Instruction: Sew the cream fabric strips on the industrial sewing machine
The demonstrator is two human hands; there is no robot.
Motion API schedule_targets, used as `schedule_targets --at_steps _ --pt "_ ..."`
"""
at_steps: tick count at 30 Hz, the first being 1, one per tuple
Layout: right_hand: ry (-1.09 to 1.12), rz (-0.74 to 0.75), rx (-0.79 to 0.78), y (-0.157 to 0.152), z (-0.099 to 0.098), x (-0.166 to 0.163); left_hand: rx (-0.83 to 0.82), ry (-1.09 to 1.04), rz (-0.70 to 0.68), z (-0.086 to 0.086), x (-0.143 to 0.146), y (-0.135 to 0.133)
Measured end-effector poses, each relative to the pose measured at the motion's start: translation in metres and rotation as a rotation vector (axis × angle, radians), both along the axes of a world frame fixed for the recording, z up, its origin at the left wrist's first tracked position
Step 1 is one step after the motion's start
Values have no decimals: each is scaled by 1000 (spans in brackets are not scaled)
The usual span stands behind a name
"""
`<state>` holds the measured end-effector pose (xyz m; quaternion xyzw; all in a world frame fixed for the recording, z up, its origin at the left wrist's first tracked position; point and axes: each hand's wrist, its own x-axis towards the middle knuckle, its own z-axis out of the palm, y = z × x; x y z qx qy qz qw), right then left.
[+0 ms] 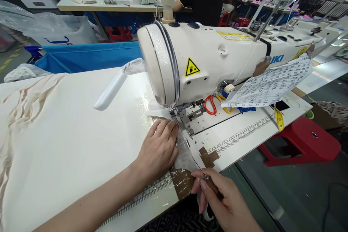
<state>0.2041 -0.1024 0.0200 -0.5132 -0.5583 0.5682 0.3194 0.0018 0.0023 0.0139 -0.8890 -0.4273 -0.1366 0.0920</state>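
My left hand point(159, 148) rests palm down, fingers lying on a thin white piece of cloth point(183, 152) just in front of the presser foot of the sewing machine point(206, 54). My right hand point(217, 195), near the table's front edge, is closed round the brown handle of an awl point(214, 187). The awl's thin metal shaft points up and left across the cloth toward the needle area. A strip of white material hangs below my right fingers; whether they grip it is hidden. Under my left fingertips the cloth's edge cannot be made out.
Red-handled and yellow-handled scissors point(210, 105) lie behind the presser foot. A printed sheet point(269, 81) hangs on the machine's right side beside a yellow tape measure point(278, 119). A white rounded object point(111, 90) and cream cloth point(29, 98) lie left. A red stool point(304, 141) stands right. Another person sits behind.
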Motion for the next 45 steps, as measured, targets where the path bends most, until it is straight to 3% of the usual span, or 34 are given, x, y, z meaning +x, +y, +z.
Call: schedule_targets --at_steps 12,19,23,26,31,36,40,45 --pt "-38 79 87 14 7 1 -63 -69 28 -2 -2 7" --pt "-84 150 410 15 55 -1 -60 35 29 0 -6 28" --pt "-30 366 476 24 75 -8 -5 80 -10 6 -9 37" --pt "-122 413 494 28 67 -14 -10 -67 -49 4 -15 43" --pt "-458 194 486 34 31 -12 -121 -399 -150 -5 -27 54" --pt "-583 -28 508 55 4 -9 -140 -465 -147 -11 -31 59" --pt "-728 -38 622 68 -4 -18 -166 -481 -127 -11 -32 59" --pt "-744 -10 652 76 -6 -26 -227 -509 -83 -9 -33 60"
